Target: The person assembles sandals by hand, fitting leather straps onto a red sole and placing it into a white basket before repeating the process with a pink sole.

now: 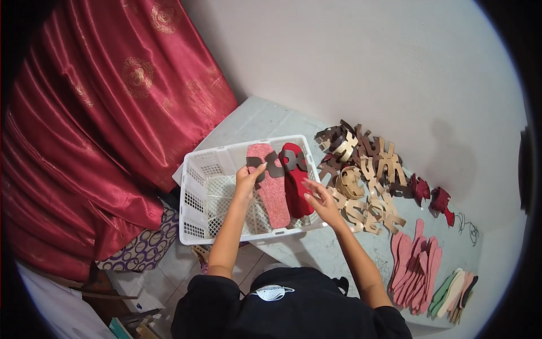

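Note:
Over a white plastic basket (pixel 212 242), my left hand (pixel 248 179) grips a dark strap piece (pixel 275 165) lying across a pink speckled sole (pixel 272 195). Thumb and fingers are closed on the strap at the sole's left edge. A red sole (pixel 297 195) with a dark cut-out strap (pixel 293 160) lies at the basket's right side, beside the pink one. Just right of the red sole, my right hand (pixel 322 202) has its fingers apart and holds nothing.
Brown, gold and beige strap pieces (pixel 370 206) are heaped right of the basket. Pink soles (pixel 415 271), green and cream soles (pixel 449 291) and dark red pieces (pixel 439 199) lie farther right on the grey table (pixel 271 116). A red curtain (pixel 113 113) hangs at left.

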`<move>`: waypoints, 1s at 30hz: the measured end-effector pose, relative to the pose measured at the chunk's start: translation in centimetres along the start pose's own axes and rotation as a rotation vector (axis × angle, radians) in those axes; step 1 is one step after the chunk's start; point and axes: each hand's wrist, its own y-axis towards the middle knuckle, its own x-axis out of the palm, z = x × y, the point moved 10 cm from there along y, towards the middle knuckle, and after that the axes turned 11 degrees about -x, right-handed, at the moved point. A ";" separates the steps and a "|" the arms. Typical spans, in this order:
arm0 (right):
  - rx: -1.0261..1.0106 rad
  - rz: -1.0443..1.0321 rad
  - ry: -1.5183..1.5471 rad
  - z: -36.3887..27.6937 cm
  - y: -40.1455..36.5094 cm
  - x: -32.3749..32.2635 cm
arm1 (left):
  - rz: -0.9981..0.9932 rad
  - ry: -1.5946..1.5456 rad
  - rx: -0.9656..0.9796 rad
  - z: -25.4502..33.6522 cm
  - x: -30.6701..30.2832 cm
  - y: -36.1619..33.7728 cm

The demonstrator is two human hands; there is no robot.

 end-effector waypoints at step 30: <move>-0.239 -0.259 -0.727 1.1 -2.5 5.2 | 0.252 0.266 -0.124 -13.8 -7.8 8.1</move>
